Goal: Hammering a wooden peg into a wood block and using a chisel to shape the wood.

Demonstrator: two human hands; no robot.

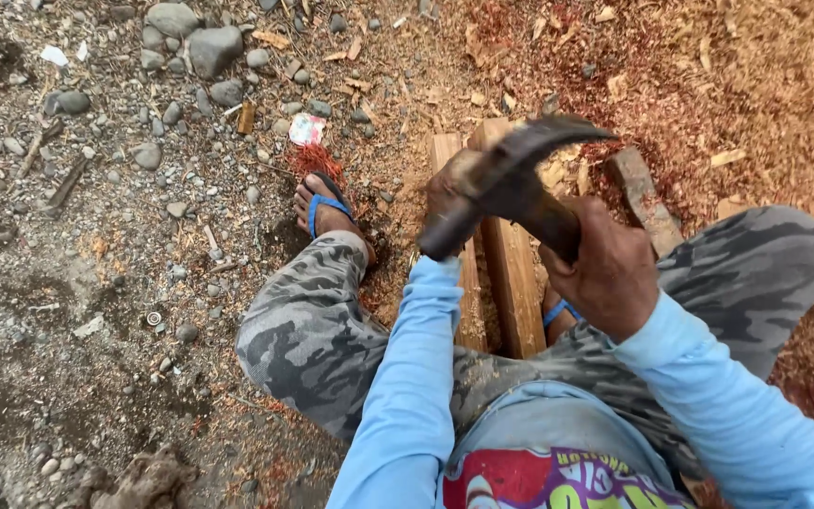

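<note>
- Light blue sleeves (407,396) are closest to our eyes, and below them our camouflage trousers (313,330), because we squat on the ground (96,283).
- Our right hand (605,273) holds the hammer (511,174) with the fingers wrapped tight around its handle, near the head. The dark head is blurred and stands above the planks.
- We judge the hammer heavy at the head and stiff, so a hold lower on the handle would give more swing; the hold near the head gives more control.
- Our left hand (445,193) rests on the wooden planks (506,273), half hidden behind the hammer; we cannot tell if its fingers are spread or pinch something small.
- Two planks lie side by side between our feet, the far ends toward the sawdust (756,85). They look hard, rough and rather light; they may slide, so the hand should press them flat.
- One foot in a blue sandal (324,207) stands just beside the planks on the left; grey stones (209,47) lie farther away.
</note>
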